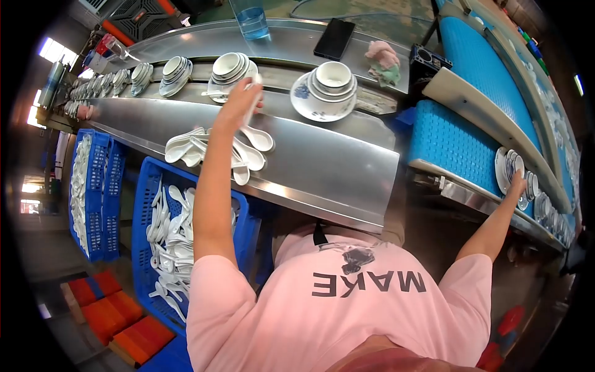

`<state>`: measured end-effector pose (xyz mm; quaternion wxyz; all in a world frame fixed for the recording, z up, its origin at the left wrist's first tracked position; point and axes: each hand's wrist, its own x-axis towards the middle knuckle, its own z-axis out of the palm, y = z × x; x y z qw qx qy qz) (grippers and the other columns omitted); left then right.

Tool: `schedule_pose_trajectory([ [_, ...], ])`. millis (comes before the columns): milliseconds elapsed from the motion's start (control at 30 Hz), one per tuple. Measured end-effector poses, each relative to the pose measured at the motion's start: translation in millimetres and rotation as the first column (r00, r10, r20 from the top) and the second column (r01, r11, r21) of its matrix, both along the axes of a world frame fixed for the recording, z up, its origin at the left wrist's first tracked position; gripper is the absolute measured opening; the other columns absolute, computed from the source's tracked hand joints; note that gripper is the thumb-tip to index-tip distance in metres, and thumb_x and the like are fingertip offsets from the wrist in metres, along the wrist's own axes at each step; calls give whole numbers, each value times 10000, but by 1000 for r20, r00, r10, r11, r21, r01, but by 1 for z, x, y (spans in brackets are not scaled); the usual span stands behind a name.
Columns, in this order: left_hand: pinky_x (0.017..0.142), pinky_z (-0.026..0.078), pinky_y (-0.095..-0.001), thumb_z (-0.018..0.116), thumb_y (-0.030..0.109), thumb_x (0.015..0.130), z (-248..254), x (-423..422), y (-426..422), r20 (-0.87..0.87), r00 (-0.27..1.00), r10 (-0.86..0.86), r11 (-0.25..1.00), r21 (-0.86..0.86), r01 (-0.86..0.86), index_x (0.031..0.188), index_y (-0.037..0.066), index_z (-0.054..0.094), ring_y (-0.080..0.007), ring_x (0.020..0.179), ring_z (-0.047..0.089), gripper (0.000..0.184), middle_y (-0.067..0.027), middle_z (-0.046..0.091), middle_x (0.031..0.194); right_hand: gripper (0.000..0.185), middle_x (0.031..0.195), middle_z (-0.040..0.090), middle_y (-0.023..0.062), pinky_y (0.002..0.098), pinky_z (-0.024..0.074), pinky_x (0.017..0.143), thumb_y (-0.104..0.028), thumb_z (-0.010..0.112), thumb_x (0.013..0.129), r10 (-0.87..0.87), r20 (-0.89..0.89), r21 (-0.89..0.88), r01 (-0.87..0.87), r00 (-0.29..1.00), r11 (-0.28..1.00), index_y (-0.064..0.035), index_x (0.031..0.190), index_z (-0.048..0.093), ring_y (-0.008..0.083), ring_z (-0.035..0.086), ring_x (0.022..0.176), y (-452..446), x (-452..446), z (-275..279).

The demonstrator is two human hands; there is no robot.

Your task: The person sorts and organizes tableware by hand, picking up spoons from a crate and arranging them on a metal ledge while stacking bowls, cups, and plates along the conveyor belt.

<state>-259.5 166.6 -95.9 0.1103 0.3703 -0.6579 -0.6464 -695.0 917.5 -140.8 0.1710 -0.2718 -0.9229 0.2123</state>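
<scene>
My left hand (242, 102) is closed on a white spoon, just in front of a stack of bowls and plates (228, 67) on the far track. Below that hand, loose white spoons (251, 156) lie in piles on the steel counter (322, 164). Out to the right, my right hand (517, 183) touches a stack of dishes (509, 164) on the blue belt; its fingers are partly hidden behind the dishes. Another stack, with a bowl on top (333, 75), stands on the track to the right of my left hand.
More dish stacks (175, 68) line the track leftward. Blue crates of spoons (141, 248) stand below the counter. A phone (334, 39), a water container (253, 23) and a cloth (384, 62) lie along the far ledge. Blue conveyor belts (443, 139) run at right.
</scene>
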Motion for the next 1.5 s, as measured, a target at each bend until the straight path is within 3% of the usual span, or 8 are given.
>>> schedule_pose_trajectory([
  [200,465,444,-246,524,6,679,-17,-24,23,25,991,-128,974,-183,130,1132,-56,474,-162,536,579,460,-122,593,692,615,981,581,170,391,491,611,-325,666,691,351,127,-618,-203,928,760,58,1144,503,283,600,786,7,13,12],
  [500,835,430,-351,639,259,665,-42,-26,-7,267,962,52,799,-589,121,1031,-11,574,-310,937,569,459,-174,619,950,459,978,587,64,302,424,779,-144,568,663,834,-156,-622,-708,530,334,-17,1104,565,164,542,878,-219,143,46],
  [767,669,476,-375,579,111,624,-47,-13,-39,444,889,114,703,-668,243,732,53,650,-309,691,609,142,-153,633,753,367,853,607,56,275,458,597,-120,581,683,952,-198,-713,-701,231,22,10,1026,582,128,554,698,-430,204,33],
  [933,722,457,-372,627,235,648,-59,5,-52,324,941,98,669,-721,179,873,-26,615,-303,790,600,344,-181,627,832,368,854,597,73,246,442,597,-197,566,787,945,-225,-750,-661,239,-12,11,1090,555,111,528,678,-447,215,36],
  [1133,754,444,-400,647,273,625,-112,5,-123,428,895,130,631,-731,258,920,-31,601,-326,811,589,426,-205,613,874,203,786,645,113,304,483,670,-150,590,734,691,-525,-272,-868,496,416,-41,897,642,192,621,718,-307,151,50],
  [1333,763,444,-403,639,202,602,-92,4,-128,513,826,232,627,-728,276,783,-48,613,-354,815,592,310,-203,627,808,333,1060,581,176,401,418,869,-182,545,771,203,-373,268,-104,906,958,-44,1071,585,304,555,976,-98,71,75],
  [1467,609,445,-410,546,187,755,-97,22,-150,800,453,394,-280,-365,888,703,106,672,-266,717,608,159,-99,640,736,339,894,625,162,397,464,713,-287,606,704,219,252,-8,-224,943,974,-28,924,610,291,594,839,21,19,31],
  [1500,594,455,-400,594,195,713,-77,22,-137,834,406,374,-258,-327,909,701,94,665,-260,682,613,124,-105,639,719,360,908,623,158,389,464,711,-289,614,704,306,243,-131,-281,921,951,-25,950,606,276,592,841,22,20,27],
])
